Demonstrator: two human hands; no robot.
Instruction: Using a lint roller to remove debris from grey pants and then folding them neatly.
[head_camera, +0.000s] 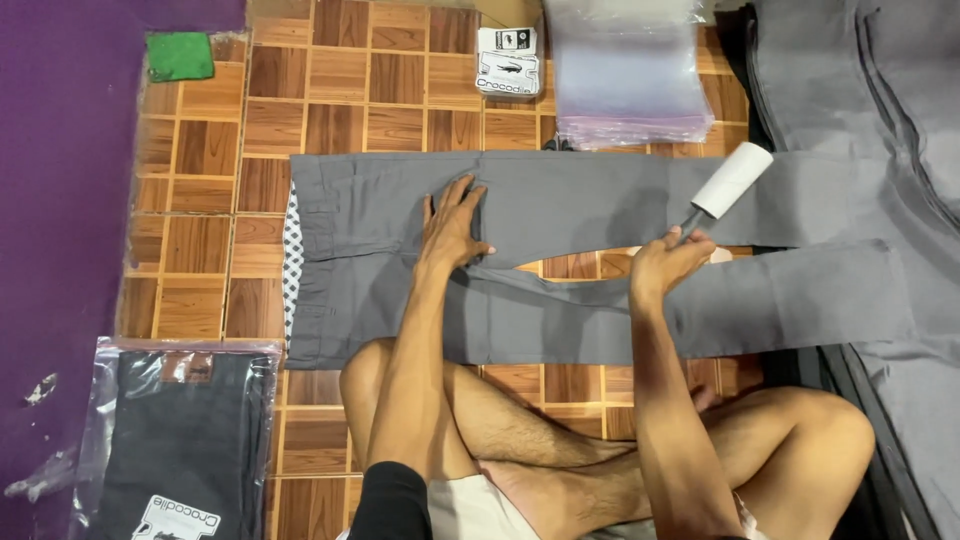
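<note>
A pair of grey trousers (560, 205) lies flat on the wooden parquet floor, waistband to the left, legs running right. My left hand (452, 225) rests flat, fingers spread, on the crotch area of the trousers. My right hand (665, 262) grips the dark handle of a white lint roller (732, 180), whose roll sits on the upper trouser leg. My crossed bare legs are below the trousers.
A stack of clear plastic bags (625, 70) and a white tag bundle (507, 60) lie beyond the trousers. A bagged dark garment (185, 440) sits lower left. A pile of grey trousers (880, 110) fills the right. A green cloth (180, 56) and a purple mat (60, 200) are on the left.
</note>
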